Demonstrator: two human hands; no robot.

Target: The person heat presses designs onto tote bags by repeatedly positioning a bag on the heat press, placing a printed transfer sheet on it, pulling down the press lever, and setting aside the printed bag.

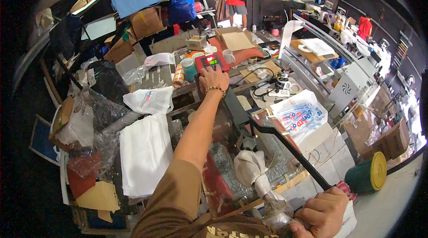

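My left hand (214, 79), with a beaded bracelet at the wrist, reaches forward to a red control box (209, 61) with a lit digital display. Its fingers are stretched out over the front of the box and seem to touch it. My right hand (324, 211) is wrapped round the end of a long black lever (290, 148) at the lower right. The lever runs up to the dark machine frame below the control box. A knotted off-white cloth bundle (250, 169) sits between my arms. Folded white cloth (146, 155) lies left of my left arm.
A teal jar (189, 69) and white mug (228, 56) stand near the control box. Printed plastic bags (299, 115) lie right of the lever. A green bin with a yellow lid (378, 171) stands at right. Two people in red are farther back.
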